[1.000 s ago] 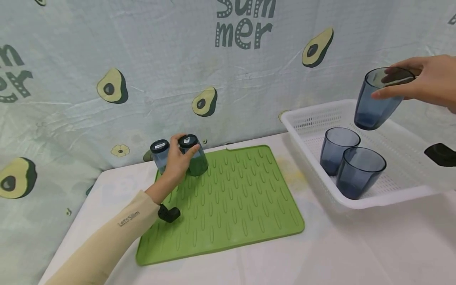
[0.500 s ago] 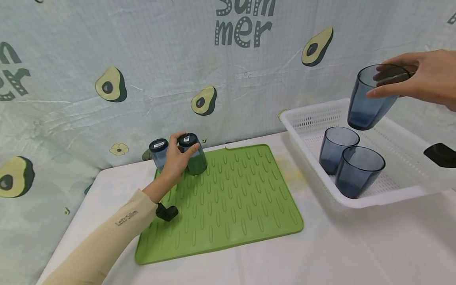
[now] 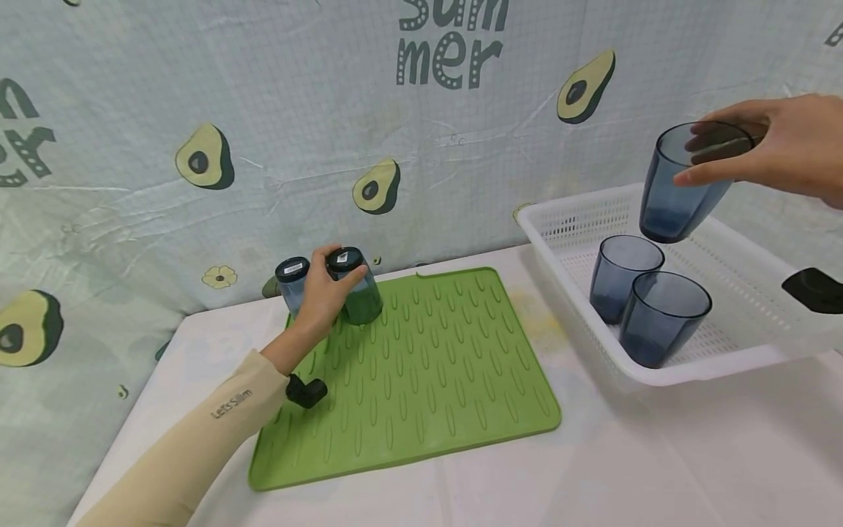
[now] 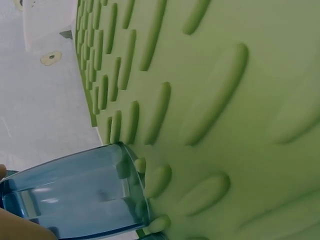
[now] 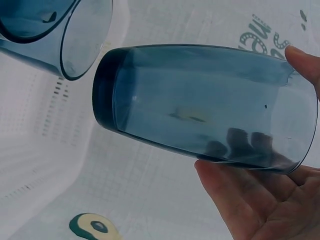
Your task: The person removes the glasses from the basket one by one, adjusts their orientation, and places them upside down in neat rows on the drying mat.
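Observation:
At the mat's back left corner, my left hand (image 3: 323,293) grips an upside-down blue-tinted drinking glass (image 3: 362,304). Its rim rests on the green ridged mat (image 3: 421,380), also seen in the left wrist view around the glass (image 4: 80,195). Just left of that hand stands another upturned glass (image 3: 293,287), partly hidden. My right hand (image 3: 790,146) holds a third glass (image 3: 678,208) mouth up and slightly tilted, above the white basket (image 3: 737,366). In the right wrist view, thumb and fingers pinch this glass (image 5: 175,105) near its rim.
Two more blue glasses, one farther back (image 3: 615,289) and one nearer (image 3: 658,329), stand upright along the basket's left side. A patterned avocado cloth (image 3: 276,95) hangs behind the white-covered table (image 3: 500,483).
My right hand has shifted a little to the left with its glass, still above the basket. The left hand keeps its grip in nearly the same place.

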The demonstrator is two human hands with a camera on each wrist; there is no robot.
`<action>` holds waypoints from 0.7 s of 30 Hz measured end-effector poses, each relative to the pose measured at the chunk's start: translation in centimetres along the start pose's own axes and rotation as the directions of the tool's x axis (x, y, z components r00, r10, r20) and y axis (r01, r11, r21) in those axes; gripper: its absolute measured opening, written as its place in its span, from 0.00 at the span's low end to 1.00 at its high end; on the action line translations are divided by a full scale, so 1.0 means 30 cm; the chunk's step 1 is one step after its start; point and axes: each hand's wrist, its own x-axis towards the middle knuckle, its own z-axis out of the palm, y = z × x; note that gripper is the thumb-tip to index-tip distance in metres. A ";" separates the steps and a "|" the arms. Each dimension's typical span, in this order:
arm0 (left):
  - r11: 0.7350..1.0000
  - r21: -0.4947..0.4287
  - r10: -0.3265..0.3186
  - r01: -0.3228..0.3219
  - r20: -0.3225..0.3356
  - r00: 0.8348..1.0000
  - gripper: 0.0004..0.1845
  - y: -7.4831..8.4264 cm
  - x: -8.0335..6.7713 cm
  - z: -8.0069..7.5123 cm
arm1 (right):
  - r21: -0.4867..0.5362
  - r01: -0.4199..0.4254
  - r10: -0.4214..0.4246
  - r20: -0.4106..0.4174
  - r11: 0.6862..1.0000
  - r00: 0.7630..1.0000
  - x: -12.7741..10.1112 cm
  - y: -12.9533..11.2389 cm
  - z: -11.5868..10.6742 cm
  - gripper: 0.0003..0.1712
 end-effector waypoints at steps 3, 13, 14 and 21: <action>1.000 0.010 -0.013 0.013 0.007 1.000 0.38 0.006 -0.002 -0.006 | -0.012 0.008 -0.008 0.000 1.000 1.000 0.003 0.000 0.003 0.57; 0.994 0.089 0.058 -0.057 -0.001 0.998 0.37 0.016 -0.008 -0.019 | 0.005 0.024 -0.024 -0.009 1.000 1.000 -0.005 -0.024 0.007 0.55; 0.991 0.100 0.084 -0.083 -0.002 0.996 0.37 0.020 -0.010 -0.019 | 0.008 0.025 -0.025 -0.008 1.000 1.000 -0.007 -0.030 0.006 0.55; 0.959 0.164 0.236 -0.230 -0.014 0.972 0.33 0.048 -0.023 -0.022 | 0.038 0.064 -0.062 -0.037 0.997 0.997 -0.024 -0.067 0.007 0.51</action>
